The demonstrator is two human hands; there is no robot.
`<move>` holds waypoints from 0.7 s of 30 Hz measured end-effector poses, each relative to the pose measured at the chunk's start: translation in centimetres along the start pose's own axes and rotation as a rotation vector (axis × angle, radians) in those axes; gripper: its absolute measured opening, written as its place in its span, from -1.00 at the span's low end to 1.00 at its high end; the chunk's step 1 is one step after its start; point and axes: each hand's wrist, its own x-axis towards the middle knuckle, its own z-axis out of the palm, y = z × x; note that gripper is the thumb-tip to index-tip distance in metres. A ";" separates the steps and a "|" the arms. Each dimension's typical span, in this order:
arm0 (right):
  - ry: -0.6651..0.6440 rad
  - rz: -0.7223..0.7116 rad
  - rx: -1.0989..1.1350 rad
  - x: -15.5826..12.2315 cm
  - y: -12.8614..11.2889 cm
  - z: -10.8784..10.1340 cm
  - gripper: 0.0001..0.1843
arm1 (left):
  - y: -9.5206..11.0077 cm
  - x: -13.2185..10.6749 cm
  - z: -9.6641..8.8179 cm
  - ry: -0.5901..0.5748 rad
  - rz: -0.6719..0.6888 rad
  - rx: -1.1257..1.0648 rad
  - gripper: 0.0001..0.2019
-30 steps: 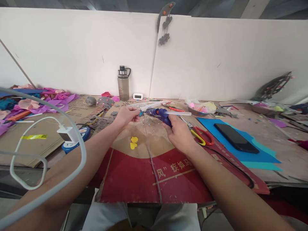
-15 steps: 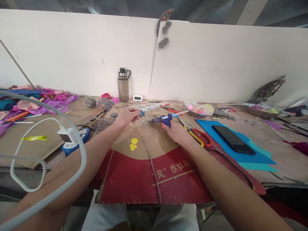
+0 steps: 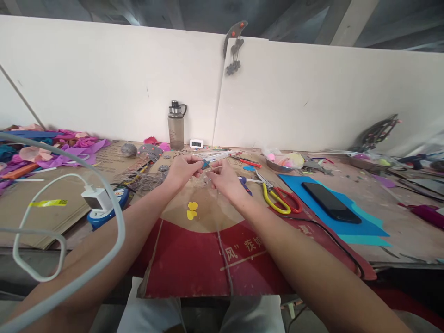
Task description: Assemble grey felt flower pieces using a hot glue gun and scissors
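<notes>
My left hand (image 3: 182, 170) is closed in a pinch on a thin white and blue stick (image 3: 217, 158) that points to the right. My right hand (image 3: 225, 178) has come up beside it, its fingers curled close to the stick's near end; whether they hold anything is hidden. Just right of that hand the blue glue gun (image 3: 247, 181) lies on the brown and red cardboard (image 3: 208, 240). Two yellow heart shapes (image 3: 191, 210) lie on the cardboard below my hands.
Yellow-and-red scissors (image 3: 277, 196) and a black phone (image 3: 328, 202) on blue paper lie to the right. A grey bottle (image 3: 175, 126) and small timer (image 3: 196, 143) stand by the white wall. White charger and cable (image 3: 95, 199) at left, with purple scraps (image 3: 65, 148) behind.
My right hand has set the blue glue gun down on the cardboard and moved left to meet my left hand at the stick. The view has tilted up slightly.
</notes>
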 end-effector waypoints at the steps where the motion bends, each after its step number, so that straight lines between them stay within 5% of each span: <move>1: 0.047 -0.075 -0.079 0.1 0.1 -0.1 -0.83 | 0.0 0.0 0.0 -0.007 -0.002 -0.003 -0.94; 4: 0.145 -0.294 -0.239 0.1 0.4 -0.8 -0.98 | 0.2 -0.1 0.0 -0.026 -0.013 -0.001 -0.93; 7: 0.193 -0.396 -0.334 -0.1 0.4 -1.6 -0.92 | 0.4 -0.3 0.3 -0.032 -0.027 -0.004 -0.92; 21: 0.192 -0.417 -0.578 0.3 0.4 -2.4 -0.69 | 0.4 -0.7 0.8 -0.088 -0.010 0.013 -0.92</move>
